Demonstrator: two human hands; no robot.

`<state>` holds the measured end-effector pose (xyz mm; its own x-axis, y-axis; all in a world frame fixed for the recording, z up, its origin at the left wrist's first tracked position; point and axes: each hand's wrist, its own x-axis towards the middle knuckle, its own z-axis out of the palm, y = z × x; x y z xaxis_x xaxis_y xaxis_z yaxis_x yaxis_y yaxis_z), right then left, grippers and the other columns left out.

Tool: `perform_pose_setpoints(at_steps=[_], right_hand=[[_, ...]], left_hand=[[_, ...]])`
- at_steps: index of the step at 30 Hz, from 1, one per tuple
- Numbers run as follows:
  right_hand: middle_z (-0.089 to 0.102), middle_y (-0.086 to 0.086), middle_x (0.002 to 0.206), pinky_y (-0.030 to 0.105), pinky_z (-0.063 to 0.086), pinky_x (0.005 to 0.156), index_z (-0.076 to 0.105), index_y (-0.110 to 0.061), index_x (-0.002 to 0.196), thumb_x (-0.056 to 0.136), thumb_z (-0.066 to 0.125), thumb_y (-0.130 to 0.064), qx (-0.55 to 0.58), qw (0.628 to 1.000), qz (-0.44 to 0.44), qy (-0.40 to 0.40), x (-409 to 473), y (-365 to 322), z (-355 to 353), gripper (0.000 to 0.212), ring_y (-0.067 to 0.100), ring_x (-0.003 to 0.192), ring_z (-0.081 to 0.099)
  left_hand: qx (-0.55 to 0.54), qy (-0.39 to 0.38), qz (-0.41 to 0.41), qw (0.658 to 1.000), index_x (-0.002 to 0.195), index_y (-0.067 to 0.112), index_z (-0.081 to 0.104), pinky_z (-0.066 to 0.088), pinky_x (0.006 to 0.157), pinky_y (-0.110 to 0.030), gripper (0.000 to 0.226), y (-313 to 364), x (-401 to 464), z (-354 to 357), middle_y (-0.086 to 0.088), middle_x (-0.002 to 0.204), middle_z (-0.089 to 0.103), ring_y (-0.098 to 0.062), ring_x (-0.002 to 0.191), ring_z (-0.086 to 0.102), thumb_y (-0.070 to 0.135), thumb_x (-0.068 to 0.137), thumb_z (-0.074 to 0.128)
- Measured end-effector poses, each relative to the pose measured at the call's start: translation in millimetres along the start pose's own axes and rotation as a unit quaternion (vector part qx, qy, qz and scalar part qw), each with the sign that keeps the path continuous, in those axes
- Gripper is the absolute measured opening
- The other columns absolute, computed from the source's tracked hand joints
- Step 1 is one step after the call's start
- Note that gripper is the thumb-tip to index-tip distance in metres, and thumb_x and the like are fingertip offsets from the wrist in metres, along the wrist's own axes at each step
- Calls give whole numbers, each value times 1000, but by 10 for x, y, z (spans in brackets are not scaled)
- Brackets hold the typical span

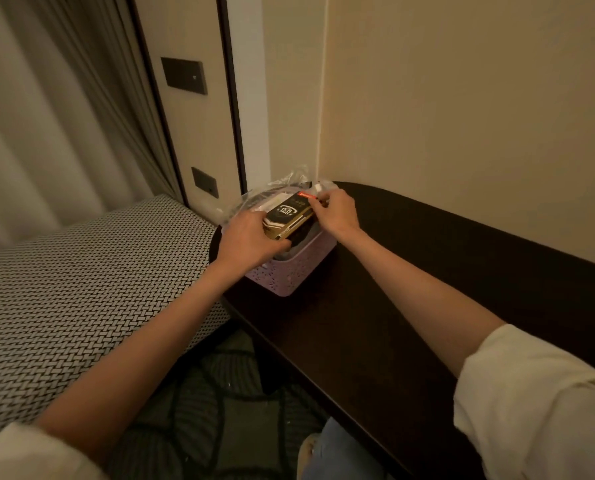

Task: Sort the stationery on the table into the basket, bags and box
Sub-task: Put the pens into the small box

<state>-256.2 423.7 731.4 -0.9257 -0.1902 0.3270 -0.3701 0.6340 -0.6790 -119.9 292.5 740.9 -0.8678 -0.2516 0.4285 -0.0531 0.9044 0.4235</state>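
Closest to us, at about 4 o'clock, a cream sleeve is pushed up the right arm, and a bit of another one shows at 8 o'clock. Maybe they are pushed up so they stay out of the way. The dark table runs from 5 o'clock up toward 1 o'clock, and the part we can see has only the basket on it. A seat with a black and white woven pattern sits at 9 o'clock.

Farther out, near the middle, both arms reach to the pink basket, which stands at the far left end of the table, close to the wall corner.

The left hand curls its fingers around the near end of a gold and black box marked 0.5 mm. It looks like a box of pens or leads, but I cannot be sure. The right hand holds the far end, with its fingertips pinched at the top corner by a small red label. Two hands likely keep the box steady while it goes down. It sits at the basket's top, tilted, and looks to be only partly in.

Inside the basket, behind the box, are clear plastic bags with something white in them. I cannot tell what else is in there.

I think the sorting is nearly done.
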Motion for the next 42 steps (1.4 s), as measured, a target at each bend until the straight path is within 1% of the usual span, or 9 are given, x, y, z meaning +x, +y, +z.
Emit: perform_pose_setpoints(at_steps=[5,11,15,18,21,24,31,37,42], right_hand=[[56,12,121,40,45,93,63,-17,119,87,66,-33,-104,990,-90,-36,-50,41,-29,36,31,118,47],[57,10,118,38,35,96,69,-23,116,94,56,-30,-179,966,-165,-90,-38,60,-168,27,31,112,45],[45,16,124,36,33,101,64,-13,118,94,54,-21,-138,976,-164,-41,-36,139,-283,27,31,121,37],[42,18,130,35,36,102,52,-6,123,94,51,-15,-91,993,-63,30,22,256,-269,30,31,125,38],[36,19,142,39,36,104,35,-2,139,97,51,-23,-9,998,63,-26,113,305,-259,49,33,130,38],[38,18,145,37,38,102,24,1,145,98,48,-28,60,988,120,-77,184,336,-237,60,32,132,41],[50,13,124,38,44,92,47,-1,126,91,45,-17,63,980,123,-146,278,362,-118,38,27,111,51],[47,9,108,30,41,74,47,0,118,92,47,-16,70,978,126,-150,313,447,-181,31,18,90,47],[42,9,125,32,42,85,29,4,138,94,47,-22,106,975,147,-131,282,628,-314,55,23,113,47]], left_hand=[[71,-31,8,997,105,14,70,35,59,-26,49,-7,-7,6,4,82,60,-11,72,51,53,76,72],[115,-23,65,991,103,12,68,48,75,-33,60,-67,-53,40,-7,100,67,-17,83,56,67,85,50],[5,139,41,989,125,6,58,40,102,-38,50,-33,-252,11,-13,132,54,-23,121,49,45,94,53],[-80,227,-92,966,135,1,39,27,107,-31,61,-35,-361,45,-19,139,36,-27,129,33,33,88,62],[-200,152,-297,921,145,-1,16,19,116,-39,84,-16,-361,112,-20,149,16,-31,139,18,31,85,66],[-351,61,-420,835,147,0,10,25,115,-45,89,-69,-328,239,-15,152,13,-31,140,20,32,84,63],[-442,-31,-294,847,129,15,50,35,72,-13,30,61,-474,491,8,121,52,-4,103,46,22,102,37],[-438,-2,-296,849,150,26,27,35,105,-33,50,38,-386,653,1,147,42,-20,134,39,31,101,35],[-449,-34,-283,847,148,28,35,39,109,-44,47,-88,0,661,-2,137,55,-20,126,50,28,101,29]])
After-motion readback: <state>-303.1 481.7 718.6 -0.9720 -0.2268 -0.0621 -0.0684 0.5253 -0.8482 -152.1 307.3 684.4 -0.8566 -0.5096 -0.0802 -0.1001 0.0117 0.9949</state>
